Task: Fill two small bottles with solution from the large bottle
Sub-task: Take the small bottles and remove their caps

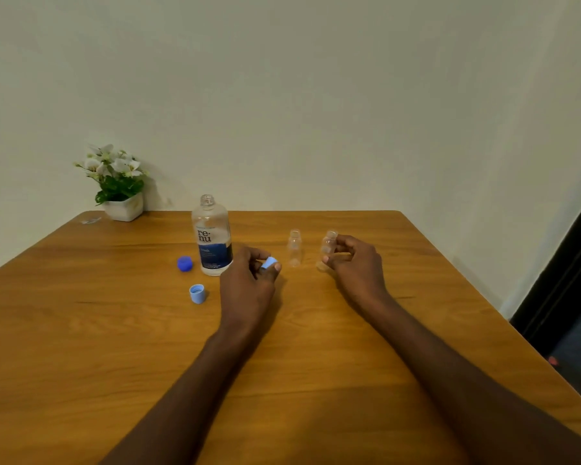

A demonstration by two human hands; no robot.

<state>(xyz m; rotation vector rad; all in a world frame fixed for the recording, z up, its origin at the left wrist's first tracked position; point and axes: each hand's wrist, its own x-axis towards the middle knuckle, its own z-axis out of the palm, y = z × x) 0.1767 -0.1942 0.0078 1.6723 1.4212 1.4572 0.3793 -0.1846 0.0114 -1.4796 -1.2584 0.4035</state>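
The right hand (353,260) pinched a light, clear small bottle (327,250) by its sides while the left hand (249,280) gripped its pale-blue cap (269,263); the thin plastic probably tipped easily.

On a brown wooden table (114,330), the left hand (249,283) pinches a pale blue plastic cap (269,263). The right hand (353,263) grips a small clear uncapped bottle (328,245). Between them stands a second small clear bottle (294,248), open. A large clear labelled bottle (212,236) stands uncapped, a dark blue cap (185,263) and another pale blue cap (197,293) nearby. A white potted flowering plant (116,182) sits by the wall.
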